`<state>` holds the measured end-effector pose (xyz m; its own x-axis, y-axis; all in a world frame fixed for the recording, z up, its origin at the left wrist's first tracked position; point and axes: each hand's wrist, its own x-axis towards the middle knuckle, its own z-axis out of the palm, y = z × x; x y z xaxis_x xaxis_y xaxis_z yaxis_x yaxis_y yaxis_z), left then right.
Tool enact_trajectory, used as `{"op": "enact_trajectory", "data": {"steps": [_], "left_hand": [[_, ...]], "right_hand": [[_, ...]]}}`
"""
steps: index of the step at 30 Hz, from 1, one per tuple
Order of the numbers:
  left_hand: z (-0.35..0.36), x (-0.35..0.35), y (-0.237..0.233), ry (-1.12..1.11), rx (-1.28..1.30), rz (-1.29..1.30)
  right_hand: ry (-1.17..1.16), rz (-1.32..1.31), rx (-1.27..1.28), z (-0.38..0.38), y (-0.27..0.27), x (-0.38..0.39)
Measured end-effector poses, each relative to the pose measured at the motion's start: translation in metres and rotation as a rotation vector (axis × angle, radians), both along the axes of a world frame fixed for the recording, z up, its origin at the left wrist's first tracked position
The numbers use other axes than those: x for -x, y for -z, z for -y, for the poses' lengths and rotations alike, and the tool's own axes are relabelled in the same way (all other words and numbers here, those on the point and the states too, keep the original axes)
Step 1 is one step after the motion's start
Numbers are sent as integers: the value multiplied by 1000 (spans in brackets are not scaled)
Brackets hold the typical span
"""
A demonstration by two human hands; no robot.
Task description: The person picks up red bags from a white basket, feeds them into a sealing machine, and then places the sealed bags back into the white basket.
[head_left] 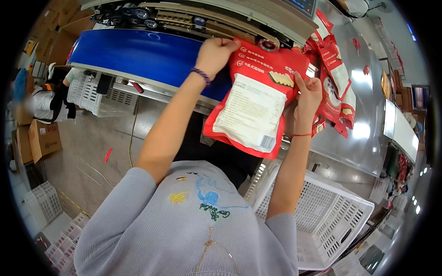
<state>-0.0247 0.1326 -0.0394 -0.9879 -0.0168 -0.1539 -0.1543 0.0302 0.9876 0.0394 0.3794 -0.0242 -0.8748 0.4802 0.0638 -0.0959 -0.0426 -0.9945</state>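
Note:
A red and white food bag [251, 108] hangs between my two hands, its printed back label and barcode facing me. My left hand [215, 56] pinches its upper left corner, close to the sealing machine [221, 20]. On the other side my right hand [307, 94] grips the bag's right edge with fingers curled. The bag's top edge lies right at the machine's round metal wheel [268, 45]. A blue conveyor belt [133, 55] runs along the machine to the left, partly under my left forearm.
More red bags [334, 78] lie piled on the steel table [368, 115] at right. Below my right arm stands a white plastic crate [331, 202]. Another crate [85, 94] sits under the belt. A person [46, 96] and cardboard boxes [44, 138] are at far left.

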Motion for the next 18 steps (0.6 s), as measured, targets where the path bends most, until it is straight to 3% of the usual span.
{"op": "enact_trajectory", "data": {"steps": [1, 2, 4, 5, 6, 7, 8, 10, 11, 12, 15, 18], "left_hand": [[15, -2, -7, -2, 155, -55], [35, -15, -11, 5, 100, -35], [79, -59, -23, -113, 212, -354], [112, -83, -2, -169, 333, -623], [150, -123, 0, -171, 655, -623], [179, -156, 23, -230, 644, -613], [211, -189, 61, -190, 716, -427], [250, -258, 171, -265, 444, 454], [263, -305, 233, -265, 313, 711], [297, -378, 336, -28, 427, 1030], [244, -446, 327, 116, 482, 1205], [224, -439, 314, 174, 487, 1185]], "right_hand": [[-25, 29, 36, 4, -1, 1], [-10, 116, -34, 7, -2, -1], [-38, 148, -53, 21, -18, -12], [-74, 181, -65, 26, -25, -21], [-88, 178, -93, 29, -31, -40], [-87, 199, -41, 33, -35, -59], [-98, 225, 35, 30, -35, -79], [-225, 286, 273, 6, -24, -114], [-278, 258, 321, -8, -12, -136], [-331, 229, 369, -21, -3, -154], [-218, 396, 399, -41, 1, -188], [-188, 494, 362, -46, 3, -183]]}}
